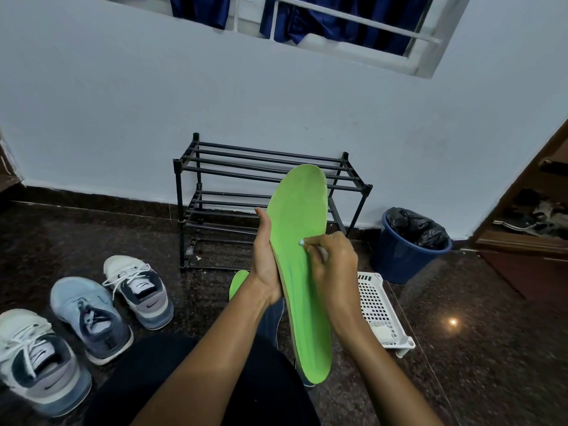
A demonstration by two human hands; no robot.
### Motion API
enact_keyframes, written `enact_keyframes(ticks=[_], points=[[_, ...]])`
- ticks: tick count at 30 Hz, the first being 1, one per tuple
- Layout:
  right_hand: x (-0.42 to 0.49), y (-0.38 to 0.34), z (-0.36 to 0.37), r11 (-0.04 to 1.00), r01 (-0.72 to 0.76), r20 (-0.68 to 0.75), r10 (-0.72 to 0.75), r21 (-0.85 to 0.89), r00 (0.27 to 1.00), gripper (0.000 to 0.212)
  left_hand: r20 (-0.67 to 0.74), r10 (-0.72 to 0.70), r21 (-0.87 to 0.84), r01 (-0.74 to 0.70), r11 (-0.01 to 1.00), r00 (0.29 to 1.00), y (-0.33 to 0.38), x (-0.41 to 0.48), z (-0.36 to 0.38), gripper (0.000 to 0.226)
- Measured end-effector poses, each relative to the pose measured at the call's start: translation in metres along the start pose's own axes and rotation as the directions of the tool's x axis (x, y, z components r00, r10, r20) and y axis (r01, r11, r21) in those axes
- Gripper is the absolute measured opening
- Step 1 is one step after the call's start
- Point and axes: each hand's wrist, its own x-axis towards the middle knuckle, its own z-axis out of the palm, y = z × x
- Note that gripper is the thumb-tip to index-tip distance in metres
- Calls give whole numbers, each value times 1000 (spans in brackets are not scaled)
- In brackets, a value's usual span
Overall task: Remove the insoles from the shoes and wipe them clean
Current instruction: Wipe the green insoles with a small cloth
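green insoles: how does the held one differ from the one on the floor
The held insole is lifted, one end up, gripped along its edge by the left hand; the floor insole lies on the dark floor. The right hand pinches a small white wad against the held insole; no hand is on the floor insole. The held insole shows nearly whole; the floor insole shows only a rounded end. Both are bright green.
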Motion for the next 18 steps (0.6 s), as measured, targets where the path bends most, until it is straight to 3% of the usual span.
enact_keyframes(ticks=[8,18], points=[[-18,-12,-2,987,11,119,-31,163,992,11,20,-12,-50,13,999,1000,-1,1,1,87],[7,-2,2,999,-8,-8,8,-36,1000,10,17,4,-6,-4,1000,1000,-1,1,-1,85]])
